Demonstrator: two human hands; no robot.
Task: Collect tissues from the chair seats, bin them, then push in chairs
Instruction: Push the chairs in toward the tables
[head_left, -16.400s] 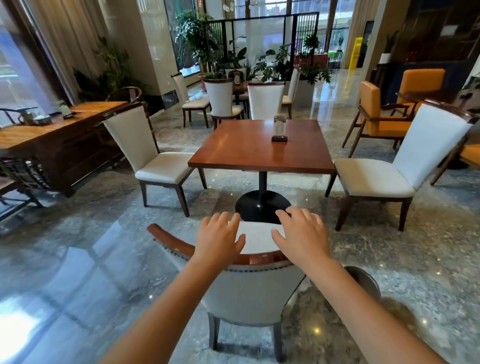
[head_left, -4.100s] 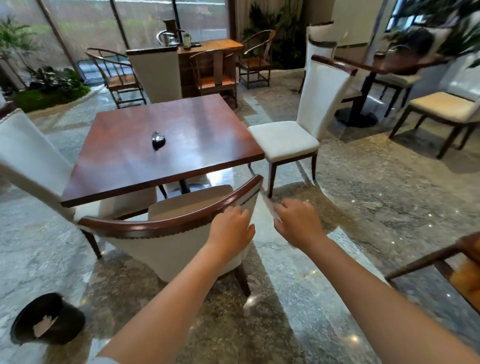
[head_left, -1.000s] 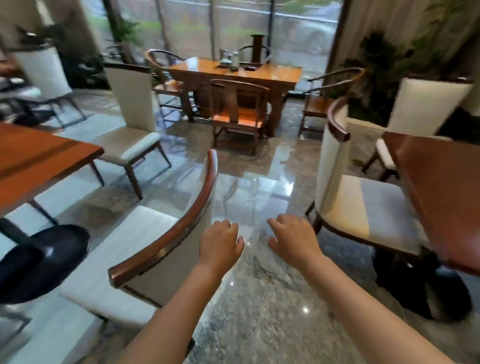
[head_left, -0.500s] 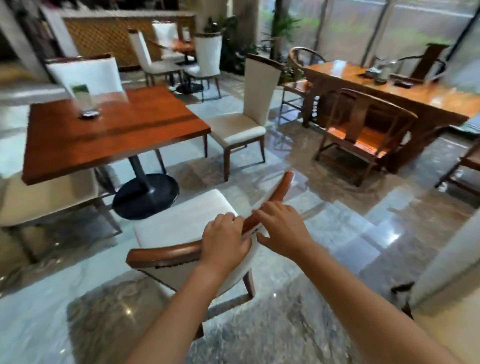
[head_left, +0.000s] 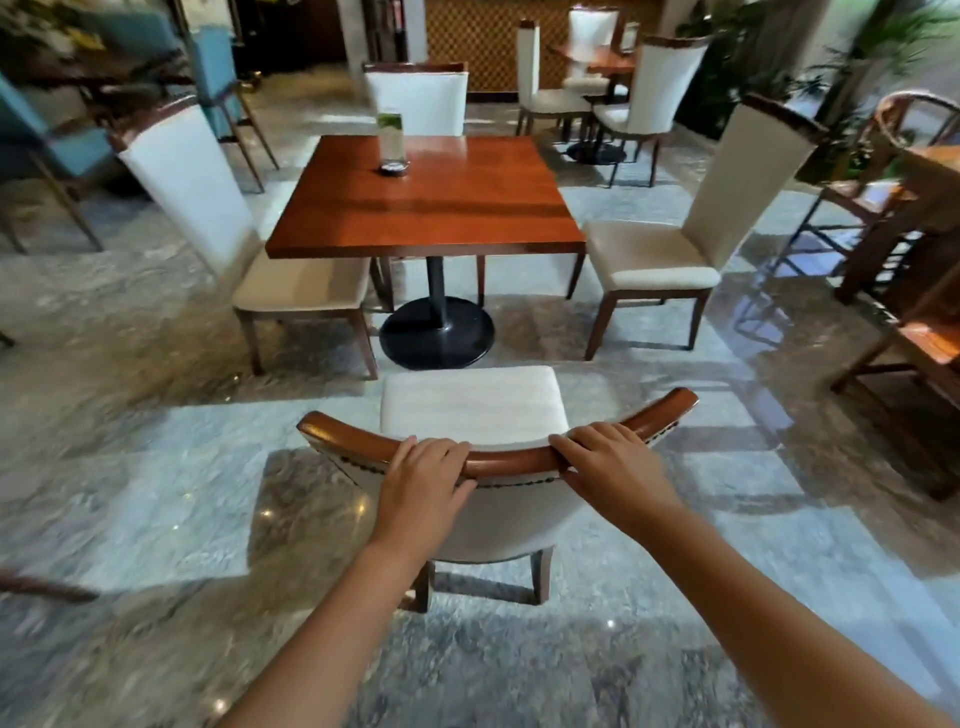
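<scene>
A white-cushioned chair (head_left: 470, 402) with a curved wooden top rail stands right in front of me, pulled back from a square wooden table (head_left: 431, 200). My left hand (head_left: 428, 475) grips the rail left of centre. My right hand (head_left: 610, 470) grips it right of centre. The seat is bare, with no tissue on it. Three more white chairs surround the table: one on the left (head_left: 291, 280), one on the right (head_left: 654, 260) and one on the far side (head_left: 418, 101). No tissue shows on their visible seats. No bin is in view.
A clear menu stand (head_left: 392, 137) sits on the table, which has a black pedestal base (head_left: 436, 332). Wooden armchairs and a wooden table (head_left: 924, 208) stand at the right. Another table set (head_left: 597, 78) is at the back. The floor is polished marble.
My view has swung round behind this chair, which now faces the table squarely. Both hands have spread apart along its top rail.
</scene>
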